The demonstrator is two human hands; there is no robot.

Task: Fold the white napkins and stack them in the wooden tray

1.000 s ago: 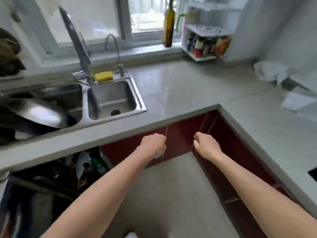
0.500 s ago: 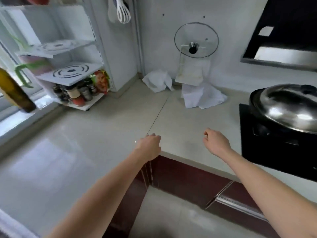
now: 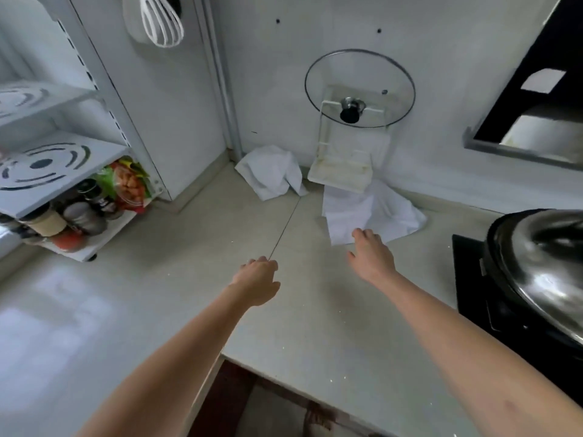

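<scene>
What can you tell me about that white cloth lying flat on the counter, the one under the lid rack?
The white napkin looks like thin, soft fabric, spread mostly flat with shallow creases and a rumpled right edge. It is unfolded. Its far edge runs under the white lid rack by the wall; the rest lies on the pale countertop. The right hand reaches over its near corner, fingertips at the edge; whether they touch it is unclear. A second, crumpled napkin lies apart to its left.

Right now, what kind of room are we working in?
A home kitchen, most likely. A lidded wok sits on a black stove at the right, a glass pot lid hangs on a wall rack, and a whisk hangs above a corner shelf of spice jars.
</scene>
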